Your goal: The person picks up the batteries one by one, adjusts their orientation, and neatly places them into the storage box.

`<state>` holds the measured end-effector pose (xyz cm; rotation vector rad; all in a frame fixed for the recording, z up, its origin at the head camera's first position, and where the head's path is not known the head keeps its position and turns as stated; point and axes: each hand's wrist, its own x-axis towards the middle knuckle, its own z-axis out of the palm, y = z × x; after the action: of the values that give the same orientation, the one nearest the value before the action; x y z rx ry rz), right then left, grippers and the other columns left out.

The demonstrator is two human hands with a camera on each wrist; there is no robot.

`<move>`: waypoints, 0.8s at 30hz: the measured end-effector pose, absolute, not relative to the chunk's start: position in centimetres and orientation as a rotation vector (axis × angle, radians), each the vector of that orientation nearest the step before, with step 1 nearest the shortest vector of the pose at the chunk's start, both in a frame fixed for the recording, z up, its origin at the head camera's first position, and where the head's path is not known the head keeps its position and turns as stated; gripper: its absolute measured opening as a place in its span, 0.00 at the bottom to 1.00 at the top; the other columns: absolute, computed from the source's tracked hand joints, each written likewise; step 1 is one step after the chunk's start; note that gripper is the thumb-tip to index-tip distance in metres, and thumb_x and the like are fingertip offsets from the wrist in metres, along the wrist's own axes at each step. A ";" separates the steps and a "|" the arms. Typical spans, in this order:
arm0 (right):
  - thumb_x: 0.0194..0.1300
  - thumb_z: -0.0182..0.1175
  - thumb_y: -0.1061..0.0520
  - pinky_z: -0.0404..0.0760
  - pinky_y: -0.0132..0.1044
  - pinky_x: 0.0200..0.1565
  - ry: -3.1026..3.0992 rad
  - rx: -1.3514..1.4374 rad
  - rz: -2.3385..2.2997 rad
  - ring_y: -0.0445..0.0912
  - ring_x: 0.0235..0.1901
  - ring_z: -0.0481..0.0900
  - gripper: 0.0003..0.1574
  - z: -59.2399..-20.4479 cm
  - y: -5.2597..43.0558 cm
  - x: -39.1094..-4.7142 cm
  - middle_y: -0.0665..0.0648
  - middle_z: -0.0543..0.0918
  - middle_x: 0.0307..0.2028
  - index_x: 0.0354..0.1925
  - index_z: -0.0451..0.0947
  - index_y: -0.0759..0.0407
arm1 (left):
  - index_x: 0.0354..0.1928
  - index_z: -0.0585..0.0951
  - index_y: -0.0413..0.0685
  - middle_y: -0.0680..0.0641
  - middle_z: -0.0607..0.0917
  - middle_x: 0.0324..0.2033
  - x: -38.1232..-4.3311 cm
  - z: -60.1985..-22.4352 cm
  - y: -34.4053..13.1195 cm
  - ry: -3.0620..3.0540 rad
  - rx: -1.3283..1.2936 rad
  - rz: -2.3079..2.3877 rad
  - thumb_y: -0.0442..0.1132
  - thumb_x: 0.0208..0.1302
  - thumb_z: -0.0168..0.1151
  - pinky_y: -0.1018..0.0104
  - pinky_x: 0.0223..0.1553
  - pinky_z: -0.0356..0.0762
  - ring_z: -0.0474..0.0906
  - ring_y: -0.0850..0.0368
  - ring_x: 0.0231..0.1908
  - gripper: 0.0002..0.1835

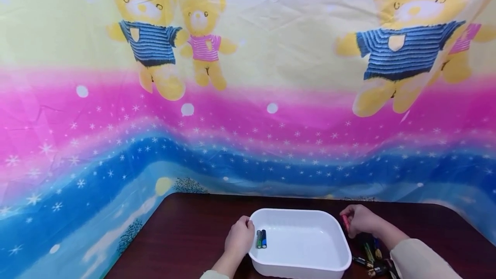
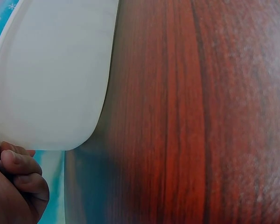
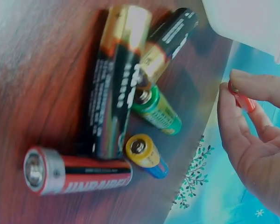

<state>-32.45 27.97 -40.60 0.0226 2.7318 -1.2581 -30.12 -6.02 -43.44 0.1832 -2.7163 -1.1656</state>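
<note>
- By the right hand (image 1: pixel 358 221), a red battery (image 1: pixel 345 223) is pinched between closed thumb and fingers, just beside the far right part of the tray's rim.
- By the left hand (image 1: pixel 239 236), with fingers curled, the white tray (image 1: pixel 306 246) is gripped at its left rim, towards the far corner.
- Inside the tray, a green-and-dark battery (image 1: pixel 259 239) and a dark battery with a blue end (image 1: pixel 264 238) are laid side by side against the left wall; the rest of its floor is left bare.
- To the right of the tray, on the near side, loose batteries are heaped: a black-and-gold battery (image 3: pixel 113 88), a green battery (image 3: pixel 158 112), a yellow-and-blue battery (image 3: pixel 147 155) and a red-and-silver battery (image 3: pixel 79 172) can be made out.
- All are carried by a dark red-brown table (image 1: pixel 182 231), wood-grained and glossy, with rounded far corners.
- The table is enclosed at the left, far and right sides by a hanging cloth (image 1: pixel 232 141), banded in yellow, pink and blue and printed with teddy bears (image 1: pixel 155 46) and snowflakes.
</note>
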 end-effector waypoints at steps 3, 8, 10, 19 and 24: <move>0.28 0.66 0.79 0.75 0.39 0.23 2.724 0.037 -1.270 0.48 0.24 0.71 0.38 -40.5 27.9 -32.4 0.60 0.73 0.28 0.45 0.72 0.74 | 0.45 0.79 0.42 0.44 0.83 0.37 -30.1 -43.5 -6.0 -2.716 0.186 -1.162 0.41 0.65 0.52 0.50 0.41 0.76 0.80 0.49 0.39 0.13; 0.29 0.67 0.79 0.77 0.41 0.24 2.733 0.032 -1.265 0.48 0.24 0.72 0.38 -40.2 28.1 -32.4 0.60 0.74 0.28 0.46 0.72 0.75 | 0.44 0.79 0.42 0.44 0.83 0.37 -30.1 -43.6 -6.0 -2.710 0.191 -1.157 0.41 0.65 0.52 0.49 0.40 0.76 0.80 0.49 0.39 0.12; 0.29 0.67 0.79 0.78 0.41 0.25 2.741 0.031 -1.266 0.48 0.24 0.73 0.39 -40.0 28.1 -32.4 0.60 0.75 0.28 0.47 0.71 0.75 | 0.45 0.79 0.42 0.44 0.83 0.37 -30.1 -43.6 -6.0 -2.705 0.189 -1.160 0.41 0.65 0.52 0.49 0.40 0.76 0.80 0.49 0.39 0.13; 0.32 0.67 0.79 0.80 0.45 0.28 2.716 -0.005 -1.306 0.48 0.25 0.74 0.38 -38.7 28.2 -32.2 0.62 0.75 0.31 0.48 0.71 0.75 | 0.46 0.79 0.42 0.44 0.83 0.38 -30.3 -43.7 -5.9 -2.704 0.191 -1.163 0.41 0.65 0.52 0.50 0.41 0.77 0.80 0.49 0.40 0.13; 0.33 0.67 0.78 0.80 0.45 0.29 2.703 -0.008 -1.323 0.49 0.25 0.73 0.39 -38.0 27.9 -32.2 0.62 0.74 0.30 0.49 0.70 0.74 | 0.46 0.79 0.42 0.44 0.83 0.38 -30.2 -43.6 -5.9 -2.701 0.197 -1.159 0.41 0.65 0.52 0.50 0.41 0.77 0.80 0.49 0.40 0.13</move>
<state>-32.18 27.94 -38.04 -0.0082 2.7026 -1.3225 -30.22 -5.85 -43.63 0.1972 -2.7012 -1.1589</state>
